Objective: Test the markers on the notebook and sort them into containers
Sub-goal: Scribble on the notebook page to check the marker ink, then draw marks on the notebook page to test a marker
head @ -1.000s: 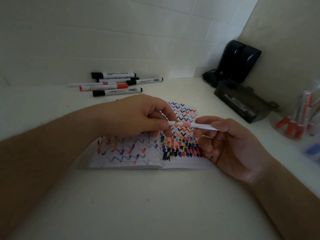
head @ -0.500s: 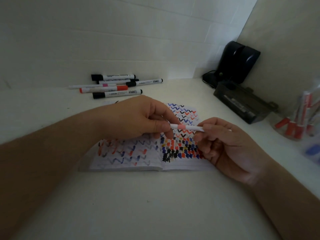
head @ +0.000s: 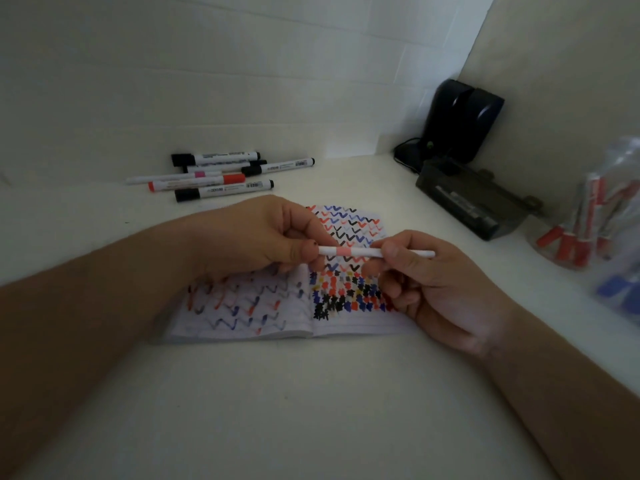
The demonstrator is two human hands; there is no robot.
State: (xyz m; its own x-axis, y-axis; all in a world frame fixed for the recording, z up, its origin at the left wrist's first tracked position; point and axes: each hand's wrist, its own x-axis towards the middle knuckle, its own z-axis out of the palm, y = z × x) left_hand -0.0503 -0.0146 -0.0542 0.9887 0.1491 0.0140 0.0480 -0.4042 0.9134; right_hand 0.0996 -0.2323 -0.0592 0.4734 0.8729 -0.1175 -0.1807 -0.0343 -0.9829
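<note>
A thin white marker with a pink band (head: 349,251) lies level between my two hands above the open notebook (head: 349,329). My left hand (head: 256,233) pinches its left end between thumb and fingers. My right hand (head: 436,289) grips the barrel farther right, and the white tip sticks out past the thumb. The notebook pages carry red, blue and black zigzags and blots. Several more markers (head: 221,173) lie in a loose pile at the back of the table.
A clear container with red markers (head: 585,233) stands at the right edge, and another with blue markers (head: 620,292) is just in front of it. A dark tray (head: 474,199) and a black speaker (head: 460,123) fill the back right corner. White walls close in the back and the right.
The marker has slid to the right through my right hand, so its right end now pokes out again beyond the thumb. Both hands stay over the notebook.
</note>
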